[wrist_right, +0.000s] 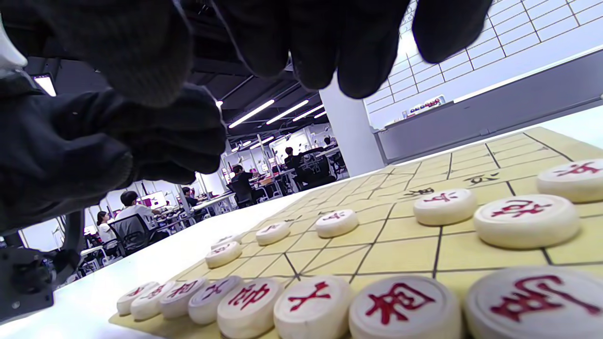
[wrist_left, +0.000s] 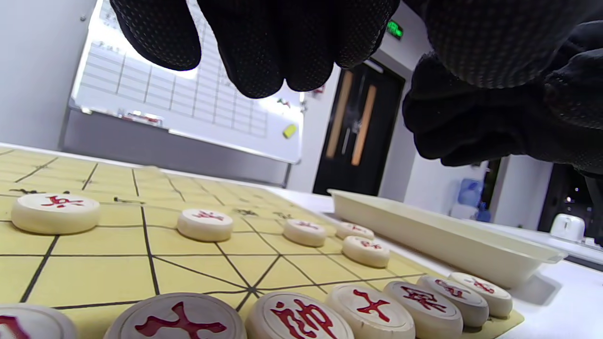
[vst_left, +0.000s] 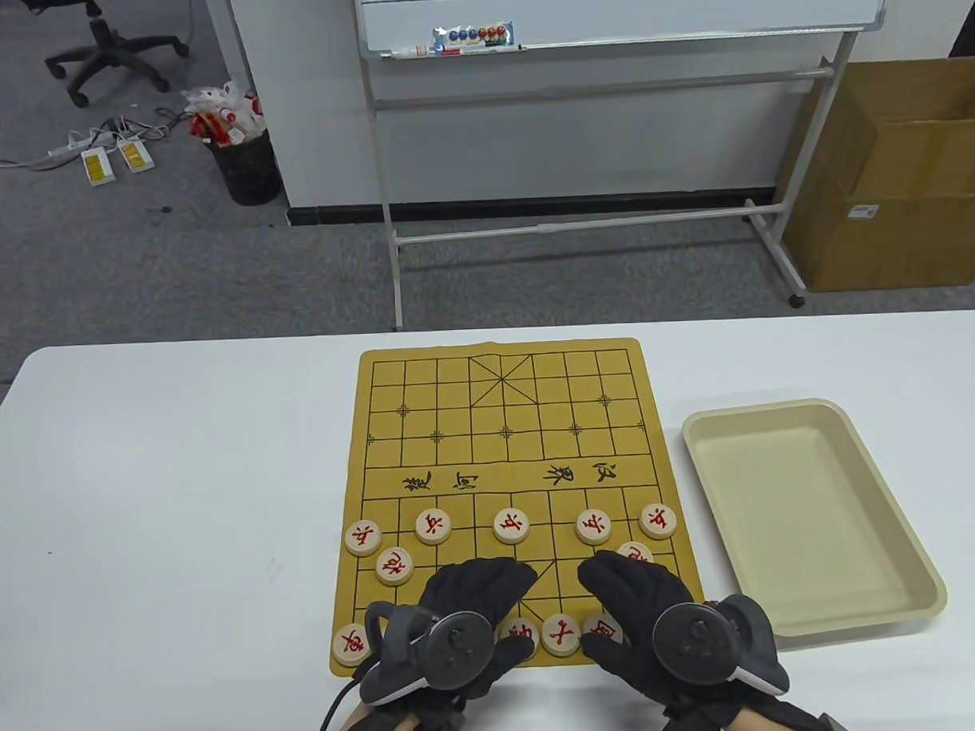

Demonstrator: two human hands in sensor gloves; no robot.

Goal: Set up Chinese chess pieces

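Observation:
The yellow chess board mat (vst_left: 506,429) lies mid-table. Round wooden pieces with red characters stand on its near half: a soldier row (vst_left: 511,525), a piece behind each end of it (vst_left: 395,565) (vst_left: 635,552), and a near-edge row (vst_left: 559,635) partly hidden under my hands. My left hand (vst_left: 495,577) and right hand (vst_left: 615,573) hover side by side, palms down, over the near rows. In the left wrist view my left fingers (wrist_left: 264,52) hang empty above the near row (wrist_left: 299,320). In the right wrist view my right fingers (wrist_right: 339,47) hang empty above the near row (wrist_right: 403,303).
A beige tray (vst_left: 901,527) lies right of the board with nothing in it; it also shows in the left wrist view (wrist_left: 438,235). The far half of the board carries no pieces. A whiteboard stand (vst_left: 610,225) and a cardboard box (vst_left: 888,176) stand beyond the table.

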